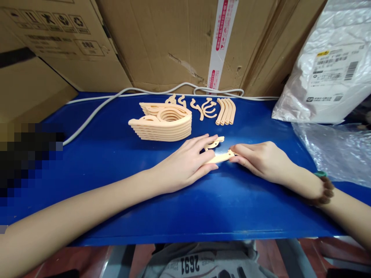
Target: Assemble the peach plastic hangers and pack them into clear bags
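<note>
Plastic strip (222, 157) lay on the blue tabletop (116, 173) between your hands: your left hand (185, 164) gripped one end and your right hand (257, 158) pinched the other.

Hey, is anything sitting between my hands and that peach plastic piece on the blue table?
Nothing visible does. The left hand lies flat on the peach plastic piece, and the right hand touches its right end. The stack of parts sits apart behind.
</note>
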The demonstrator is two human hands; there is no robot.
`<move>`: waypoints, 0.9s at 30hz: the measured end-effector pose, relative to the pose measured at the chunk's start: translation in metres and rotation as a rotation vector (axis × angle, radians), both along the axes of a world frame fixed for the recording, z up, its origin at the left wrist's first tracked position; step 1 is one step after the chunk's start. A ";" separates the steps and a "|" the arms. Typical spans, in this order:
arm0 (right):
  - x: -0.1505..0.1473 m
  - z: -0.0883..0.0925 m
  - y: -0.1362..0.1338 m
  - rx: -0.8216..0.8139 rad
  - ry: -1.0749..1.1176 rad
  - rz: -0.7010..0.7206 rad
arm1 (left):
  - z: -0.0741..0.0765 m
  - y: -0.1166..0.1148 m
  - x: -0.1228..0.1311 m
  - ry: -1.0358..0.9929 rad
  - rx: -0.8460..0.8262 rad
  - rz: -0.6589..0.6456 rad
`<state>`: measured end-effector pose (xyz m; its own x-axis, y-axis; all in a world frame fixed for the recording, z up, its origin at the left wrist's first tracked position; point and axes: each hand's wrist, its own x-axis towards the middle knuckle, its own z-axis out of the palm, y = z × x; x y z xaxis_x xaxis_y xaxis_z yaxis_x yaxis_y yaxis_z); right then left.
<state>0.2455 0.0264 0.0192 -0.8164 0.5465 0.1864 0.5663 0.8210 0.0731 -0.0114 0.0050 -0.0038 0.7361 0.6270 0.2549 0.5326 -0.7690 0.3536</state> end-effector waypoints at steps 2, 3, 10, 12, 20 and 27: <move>0.000 0.000 -0.001 0.083 -0.026 0.016 | 0.000 0.000 0.000 0.007 -0.001 0.003; 0.000 0.000 -0.001 0.125 -0.038 0.024 | 0.000 -0.001 0.000 0.009 -0.002 0.002; -0.002 0.003 -0.003 0.303 -0.079 0.045 | -0.001 0.000 0.000 -0.021 -0.009 -0.003; -0.003 0.003 -0.003 0.276 -0.074 0.038 | -0.001 0.000 0.000 -0.027 -0.010 -0.002; -0.003 -0.001 -0.002 0.040 -0.001 0.006 | -0.002 0.001 0.000 -0.052 -0.002 -0.012; -0.004 0.000 -0.003 0.118 -0.031 0.017 | -0.001 0.001 -0.001 -0.054 -0.029 -0.018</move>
